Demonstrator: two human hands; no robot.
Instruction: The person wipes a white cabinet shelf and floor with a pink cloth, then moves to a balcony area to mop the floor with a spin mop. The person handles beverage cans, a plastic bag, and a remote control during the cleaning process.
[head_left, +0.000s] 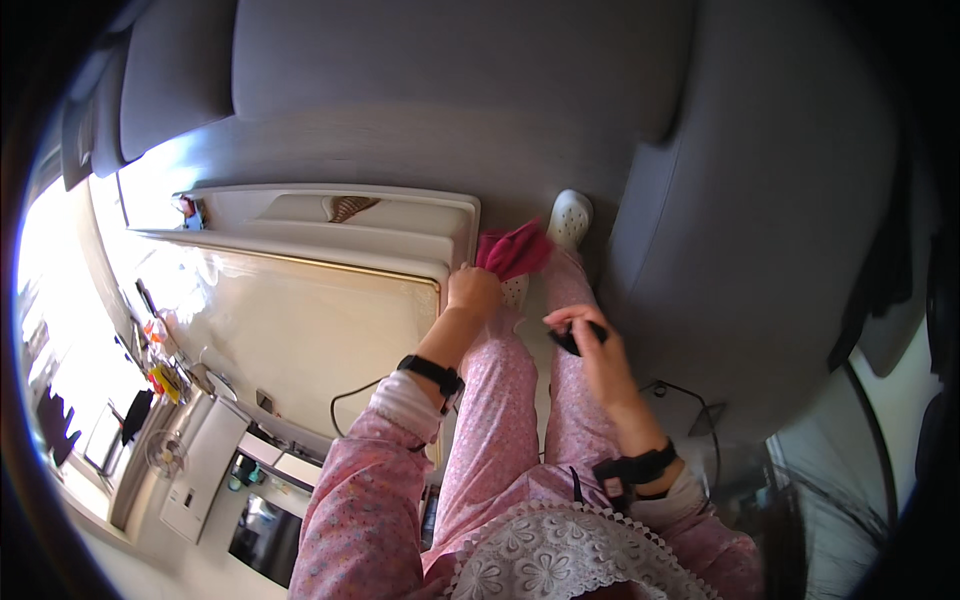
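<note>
My left hand (474, 289) grips a crimson cloth (516, 249), which hangs beyond my fingers next to the corner of a cream table (345, 300). Partly behind the cloth and hand is one of my white clogs (514, 291). My right hand (600, 349) is closed around a small black object (571, 341) over my right leg. Fingers cover much of that object, so its kind cannot be told. Each wrist wears a black band.
A grey sofa (465, 67) runs along the far side and bends round on the right (720, 262). My other white clog (570, 217) stands on the floor between table and sofa. Dark cables (716, 442) hang on both sides. Several small items (169, 375) crowd the table's left end.
</note>
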